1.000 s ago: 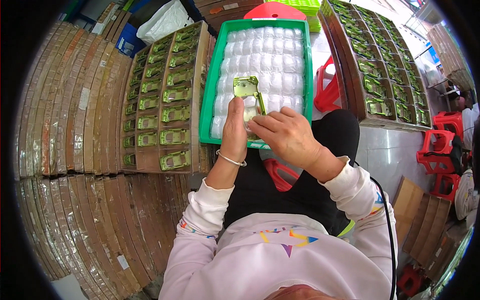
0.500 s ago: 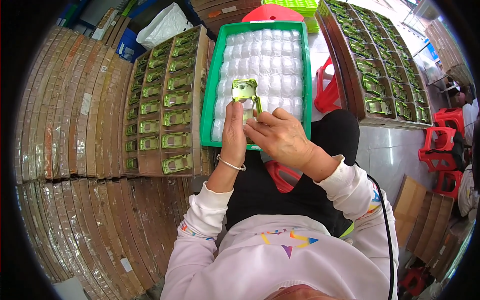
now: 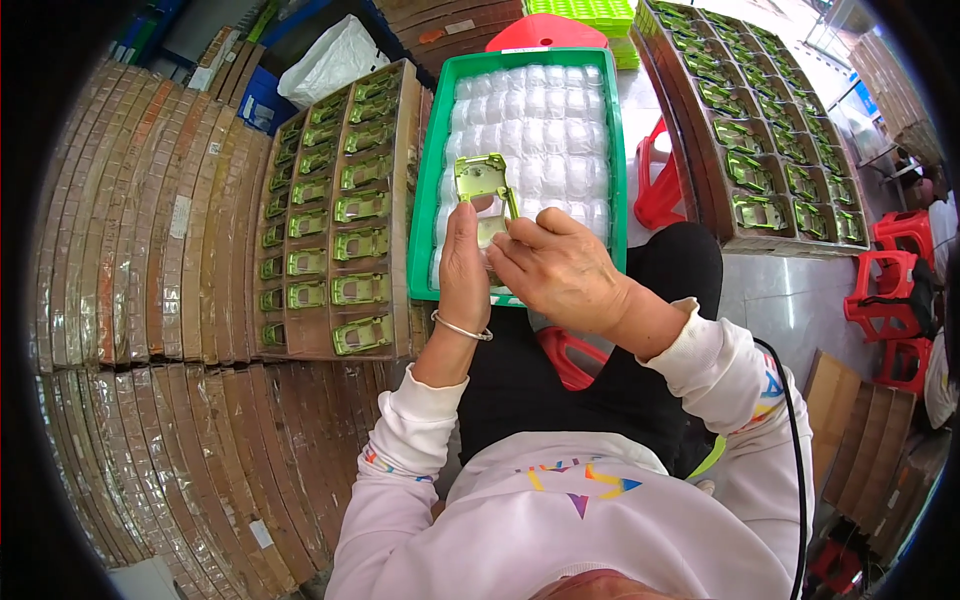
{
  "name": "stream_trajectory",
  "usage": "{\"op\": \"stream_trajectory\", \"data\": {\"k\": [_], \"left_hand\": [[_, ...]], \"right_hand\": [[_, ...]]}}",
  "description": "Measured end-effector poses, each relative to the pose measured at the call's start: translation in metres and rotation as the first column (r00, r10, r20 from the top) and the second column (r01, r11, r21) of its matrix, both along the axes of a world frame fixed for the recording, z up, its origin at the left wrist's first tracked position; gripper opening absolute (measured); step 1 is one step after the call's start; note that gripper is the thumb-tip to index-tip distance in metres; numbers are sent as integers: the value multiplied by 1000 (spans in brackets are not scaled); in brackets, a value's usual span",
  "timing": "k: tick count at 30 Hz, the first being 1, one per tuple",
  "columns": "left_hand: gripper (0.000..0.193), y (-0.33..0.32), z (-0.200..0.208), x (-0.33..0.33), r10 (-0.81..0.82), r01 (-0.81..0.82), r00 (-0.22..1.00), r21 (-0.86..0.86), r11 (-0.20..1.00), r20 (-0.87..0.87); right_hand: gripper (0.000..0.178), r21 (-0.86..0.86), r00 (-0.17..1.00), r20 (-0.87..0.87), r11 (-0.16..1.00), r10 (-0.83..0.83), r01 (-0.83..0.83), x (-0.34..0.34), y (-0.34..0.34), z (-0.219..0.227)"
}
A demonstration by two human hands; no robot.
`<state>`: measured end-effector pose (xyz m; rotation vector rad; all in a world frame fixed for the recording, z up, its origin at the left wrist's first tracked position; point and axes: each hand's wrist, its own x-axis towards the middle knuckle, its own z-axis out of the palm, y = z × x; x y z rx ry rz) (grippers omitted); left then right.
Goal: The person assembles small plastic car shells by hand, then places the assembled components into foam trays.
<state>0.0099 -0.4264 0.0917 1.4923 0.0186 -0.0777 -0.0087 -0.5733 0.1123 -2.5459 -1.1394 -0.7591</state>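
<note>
- Hands meet over the near end of a green tray lined with white bubble-like pockets.
- Left hand is closed around the lower end of a yellow-green metal bracket, holding it upright above the tray.
- Bracket is a flat, shiny stamped part with a rectangular cut-out in its middle.
- Right hand pinches the bracket's right lower edge with curled fingertips.
- Cardboard tray of like brackets lies just left; another stands to the right.
</note>
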Motion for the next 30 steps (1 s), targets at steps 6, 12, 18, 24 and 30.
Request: {"op": "stream_trajectory", "data": {"k": [6,12,18,24,30], "left_hand": [[55,2,-13,4,33,-34,998,-19,999,-44],[47,1,-22,7,103,-103,995,-29,994,3],[44,4,-26,9,101,-116,986,114,987,134],[45,5,-24,10,113,-133,983,136,982,143],[45,8,-28,12,123,-148,979,157,976,161]], "right_hand": [[22,-62,1000,-2,998,15,-15,5,-1,1],[14,-14,994,-109,999,27,-29,8,-2,1],[12,-32,995,-91,999,36,-39,12,1,-5],[9,8,994,-89,998,68,-67,19,3,-7],[8,0,991,-77,994,108,-108,24,6,-8]]}}
